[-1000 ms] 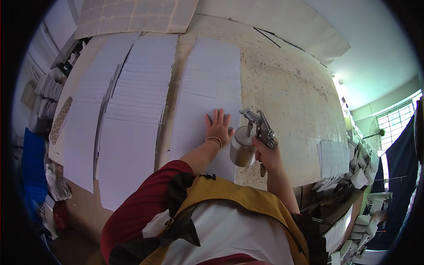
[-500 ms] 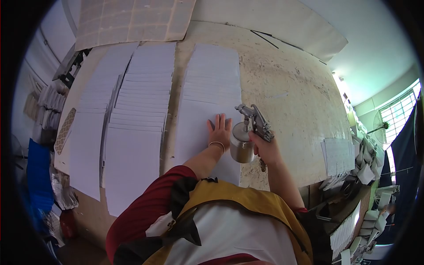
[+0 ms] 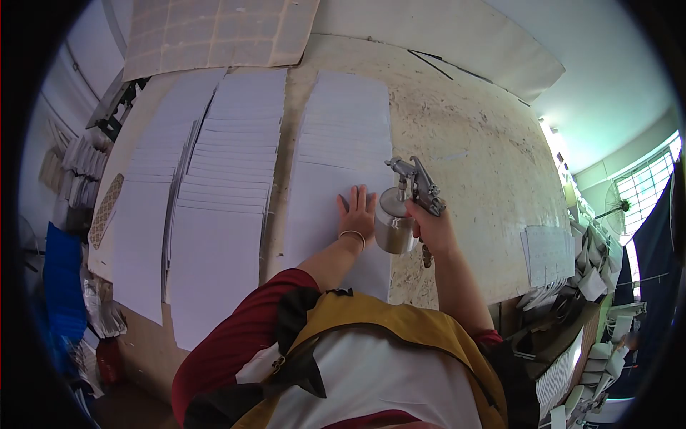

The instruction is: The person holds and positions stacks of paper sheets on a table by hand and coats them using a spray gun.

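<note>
The spray gun [image 3: 426, 194] is sitting in the right hand [image 3: 433, 227], above the right edge of the middle row of white sheets [image 3: 323, 179]. Its nozzle end is facing left and slightly far, and its metal cup [image 3: 395, 234] is hanging on the side toward the left hand [image 3: 357, 217]. Whether the cup is touching the surface beneath, the view is not showing.

The right hand is closing around the gun's grip, with most of its fingers hiding behind it. The left hand is lying palm down on the sheets, fingers open and spreading toward the far side, gripping nothing.

The sheets' long axis is running near to far, with their overlapping edges lying crosswise beyond the fingertips. The left hand is the nearer one, touching the sheets; the right is staying off to their right.

Farther left, two more rows of sheets [image 3: 218, 250] are running alongside; to the right, bare tabletop [image 3: 479, 193] is stretching toward a small stack of sheets [image 3: 549, 255].
</note>
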### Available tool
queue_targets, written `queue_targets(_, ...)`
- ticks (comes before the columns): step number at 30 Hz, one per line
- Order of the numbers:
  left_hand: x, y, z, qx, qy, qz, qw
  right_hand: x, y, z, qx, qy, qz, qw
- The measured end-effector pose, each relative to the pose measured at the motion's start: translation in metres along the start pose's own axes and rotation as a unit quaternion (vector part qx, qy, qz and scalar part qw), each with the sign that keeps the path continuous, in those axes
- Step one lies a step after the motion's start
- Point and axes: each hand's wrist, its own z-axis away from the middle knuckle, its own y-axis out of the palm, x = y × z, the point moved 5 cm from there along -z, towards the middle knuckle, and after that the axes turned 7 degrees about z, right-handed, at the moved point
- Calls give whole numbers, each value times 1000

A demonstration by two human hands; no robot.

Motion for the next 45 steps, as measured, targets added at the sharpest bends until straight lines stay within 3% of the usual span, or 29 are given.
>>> queue_targets(18, -1, -3, 1, 28, -10, -35, 999, 10, -1, -25, -2, -18, -6, 1000)
queue_targets(30, 1, -2, 1, -6, 19, 52, 998, 15, 0, -31, -13, -21, -15, 1000)
queue_targets(34, 1, 3, 0, 4, 3, -27, 1000, 10, -1, -31, 8, -17, -13, 1000)
queue_targets(45, 0, -2, 3, -75, 36, 73, 994, 11, -7, -29, -8, -17, -17, 1000)
